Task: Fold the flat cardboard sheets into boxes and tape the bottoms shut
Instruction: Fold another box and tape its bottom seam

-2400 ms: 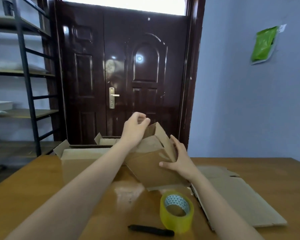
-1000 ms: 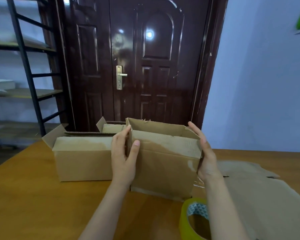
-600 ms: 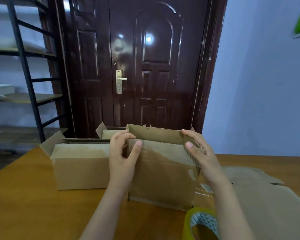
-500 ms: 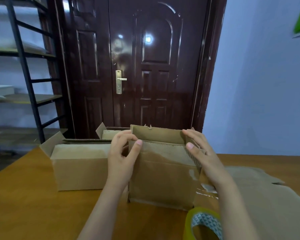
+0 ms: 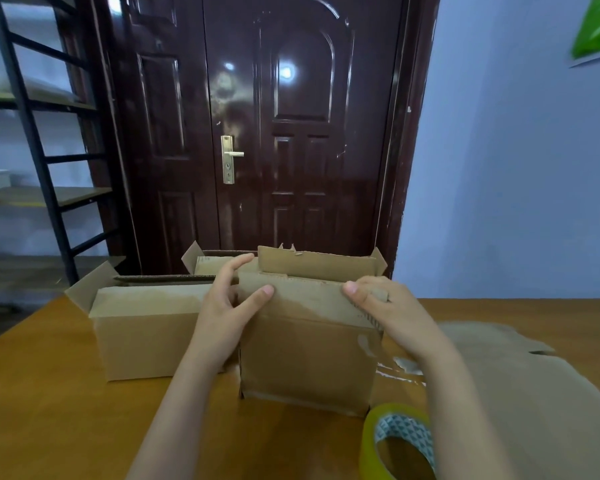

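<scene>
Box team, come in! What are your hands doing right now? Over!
Left hand and right hand both gripping the upright box at its top flaps. Tape roll waiting near right. Finished box close beside, left.

Brown cardboard box (image 5: 309, 355) upright, top flaps open.

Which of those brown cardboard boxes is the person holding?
The nearest brown cardboard box, in front of the door: left hand and right hand grip its top flaps. The long cardboard box beside it stands untouched.

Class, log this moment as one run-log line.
stage: folding flaps | left hand: gripping box left corner | right hand: pressing right flap | tape roll: idle
</scene>
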The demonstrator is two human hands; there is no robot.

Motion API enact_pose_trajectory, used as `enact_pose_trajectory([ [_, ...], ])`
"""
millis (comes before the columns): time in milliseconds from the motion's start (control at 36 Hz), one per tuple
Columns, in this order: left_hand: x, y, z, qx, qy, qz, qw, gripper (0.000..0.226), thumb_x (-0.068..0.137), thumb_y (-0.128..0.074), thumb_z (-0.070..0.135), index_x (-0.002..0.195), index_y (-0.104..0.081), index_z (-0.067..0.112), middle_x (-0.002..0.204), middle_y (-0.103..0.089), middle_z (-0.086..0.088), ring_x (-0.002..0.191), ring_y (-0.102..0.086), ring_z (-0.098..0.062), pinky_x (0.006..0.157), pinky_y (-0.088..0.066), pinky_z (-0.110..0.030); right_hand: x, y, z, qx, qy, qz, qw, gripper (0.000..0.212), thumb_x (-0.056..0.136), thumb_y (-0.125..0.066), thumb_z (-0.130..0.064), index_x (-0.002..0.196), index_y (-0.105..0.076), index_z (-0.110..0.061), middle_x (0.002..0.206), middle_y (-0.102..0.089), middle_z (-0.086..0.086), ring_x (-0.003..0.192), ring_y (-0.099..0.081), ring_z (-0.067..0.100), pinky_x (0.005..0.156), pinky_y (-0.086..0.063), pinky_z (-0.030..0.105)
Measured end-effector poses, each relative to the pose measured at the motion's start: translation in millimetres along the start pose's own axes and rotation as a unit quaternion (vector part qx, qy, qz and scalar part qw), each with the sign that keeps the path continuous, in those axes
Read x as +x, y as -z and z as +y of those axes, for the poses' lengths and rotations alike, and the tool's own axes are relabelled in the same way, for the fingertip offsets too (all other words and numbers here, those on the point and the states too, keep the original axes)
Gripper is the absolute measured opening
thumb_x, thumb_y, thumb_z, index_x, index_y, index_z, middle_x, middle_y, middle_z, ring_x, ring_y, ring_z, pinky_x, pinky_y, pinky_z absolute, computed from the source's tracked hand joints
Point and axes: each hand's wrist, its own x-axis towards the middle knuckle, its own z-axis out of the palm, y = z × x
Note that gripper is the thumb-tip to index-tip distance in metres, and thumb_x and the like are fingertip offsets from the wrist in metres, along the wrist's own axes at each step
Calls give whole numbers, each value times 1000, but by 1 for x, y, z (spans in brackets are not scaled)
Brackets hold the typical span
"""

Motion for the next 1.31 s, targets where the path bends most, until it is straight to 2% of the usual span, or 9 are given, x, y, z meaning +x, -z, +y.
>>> enact_pose_trajectory([
  [83, 0, -1, 1, 0, -14, -5, 1000, 45, 79, -66, 51, 120, -47, 52, 112, -46, 40, 111, -49, -1, 90, -47, -31, -1, 1, -1, 2, -12, -20, 1000, 45, 86, -51, -55, 50, -49, -28, 52, -44, -18, 51, -41, -1, 56, -31, 17],
  [139, -2, -2, 2, -21, -16, -11, 1000, 39, 89, -63, 27, 120, -49, 45, 111, -53, 34, 103, -55, 4, 84, -51, -25, -1, 3, 0, -15, -8, -10, 1000, 24, 87, -54, -52, 71, -68, -42, 75, -64, -26, 76, -58, -8, 68, -40, 14],
  [250, -1, -7, 2, -22, 0, 0, 1000, 48, 88, -64, 17, 118, -46, 50, 122, -60, 6, 114, -56, -14, 93, -51, -38, 4, -1, 5, -23, -16, 64, 998, 14, 84, -69, -35, 92, -63, -25, 94, -61, -10, 88, -55, 2, 71, -42, 15],
  [472, 5, -16, 2, 68, -3, 32, 997, 61, 82, -66, 7, 133, -40, 29, 122, -37, 10, 110, -40, -4, 85, -36, -16, 8, -6, 6, -8, -50, 98, 994, 97, 76, -79, -27, 148, -14, -27, 142, -16, -10, 131, -30, 13, 110, -36, 36],
  [583, 4, -23, 4, -16, 69, 44, 996, 68, 83, -63, 5, 140, -33, 26, 132, -38, 6, 120, -40, -8, 87, -36, -19, 6, -4, 5, -15, -65, 53, 996, 95, 83, -72, -31, 152, -8, -32, 156, -10, -14, 142, -21, 12, 115, -30, 38],
  [694, 3, -28, 7, -21, 64, 59, 996, 77, 83, -64, 8, 144, -25, 33, 141, -32, 7, 123, -36, -6, 102, -36, -32, 4, 1, 6, -33, -41, 68, 996, 45, 83, -72, -29, 123, -52, -32, 125, -53, -16, 116, -49, 4, 91, -42, 21],
  [806, 0, -28, 10, -3, 42, 36, 998, 75, 87, -58, 11, 144, -22, 44, 142, -28, 13, 127, -32, -7, 107, -31, -36, 5, 1, 8, -65, -32, 59, 996, 13, 84, -71, -28, 95, -65, -23, 101, -59, -14, 94, -53, 0, 75, -39, 13],
  [972, 1, -28, 11, 88, 0, -7, 996, 26, 78, -46, 33, 97, -62, 38, 129, -40, 18, 123, -24, -1, 108, -23, -33, 6, 2, 9, -57, -55, 33, 996, 14, 90, -63, -30, 92, -66, -17, 110, -55, -10, 99, -48, 0, 77, -33, 12],
  [1306, -3, -37, 20, 112, 35, -64, 991, 17, 94, -48, 18, 101, -62, 24, 154, -25, 5, 141, -20, -11, 114, -20, -35, 3, 3, 8, -42, -107, 12, 993, 15, 97, -49, -32, 83, -50, -26, 78, -46, -9, 58, -38, 3, 49, -27, 19],
])
